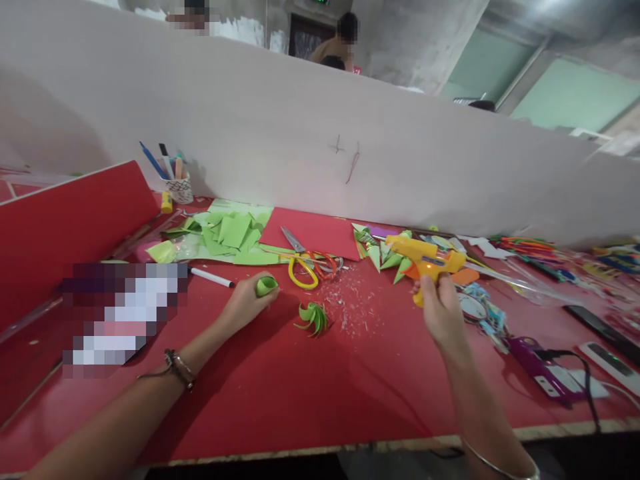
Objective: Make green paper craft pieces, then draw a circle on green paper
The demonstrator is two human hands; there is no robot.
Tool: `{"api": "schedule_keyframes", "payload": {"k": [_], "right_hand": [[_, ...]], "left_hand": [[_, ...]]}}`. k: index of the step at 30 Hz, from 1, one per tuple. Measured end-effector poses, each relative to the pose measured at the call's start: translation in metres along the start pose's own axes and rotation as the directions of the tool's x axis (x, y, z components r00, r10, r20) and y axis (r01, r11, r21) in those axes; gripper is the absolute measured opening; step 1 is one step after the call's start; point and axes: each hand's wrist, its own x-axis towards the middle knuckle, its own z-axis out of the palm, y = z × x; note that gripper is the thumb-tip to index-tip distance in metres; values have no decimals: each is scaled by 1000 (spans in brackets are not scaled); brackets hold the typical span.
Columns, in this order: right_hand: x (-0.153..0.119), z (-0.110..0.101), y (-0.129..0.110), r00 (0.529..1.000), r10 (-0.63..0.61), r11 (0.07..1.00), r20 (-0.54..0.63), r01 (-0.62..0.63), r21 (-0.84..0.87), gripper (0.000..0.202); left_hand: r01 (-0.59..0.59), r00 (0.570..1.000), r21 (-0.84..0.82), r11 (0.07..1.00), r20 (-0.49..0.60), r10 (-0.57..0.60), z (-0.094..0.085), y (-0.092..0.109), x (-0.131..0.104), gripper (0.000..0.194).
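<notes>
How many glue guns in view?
1: the yellow glue gun, held in the right hand over the red table. None other shows, though one could be hidden among the piled items.

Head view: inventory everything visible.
glue gun: one, yellow, right hand
rolled paper: one, green, left hand
curled paper: one, green, centre
scissors: one, yellow-orange, centre
paper pieces: many, green, back left
sheet: one, red, back centre
folded paper: several, green, back
marker: one, white, left
pen cup: one, white, back left
power strip: one, purple, right
clutter: uncounted, mixed, right
board: one, red, left
partition: one, white, back
table: one, red, foreground
people: at least two, beyond partition
left hand: one, bare, left
right hand: one, bare, right
</notes>
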Motion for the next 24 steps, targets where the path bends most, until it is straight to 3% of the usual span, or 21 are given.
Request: {"api": "schedule_keyframes", "payload": {"k": [3, 7, 13, 17, 24], "right_hand": [[-10, 12, -40, 1000, -14, 993, -13, 12, -116, 32], [-27, 40, -64, 982, -45, 984, 181, 75, -160, 36], [-47, 70, -60, 946, -26, 977, 322, 93, -194, 38], [-51, 73, -58, 924, -69, 971, 376, 149, -189, 24], [-53, 75, -57, 896, -78, 939, 437, 213, -269, 14]], "left_hand": [[-80, 997, 3, 997, 5, 80, -1, 3, -3, 19], [-217, 976, 97, 971, 3, 217, 2, 6, -5, 18], [-302, 952, 141, 943, -6, 306, 9, 9, -7, 8], [-366, 931, 123, 923, 48, 363, 8, 11, -9, 6], [-373, 927, 147, 916, 91, 363, 5, 11, -10, 5]]}}
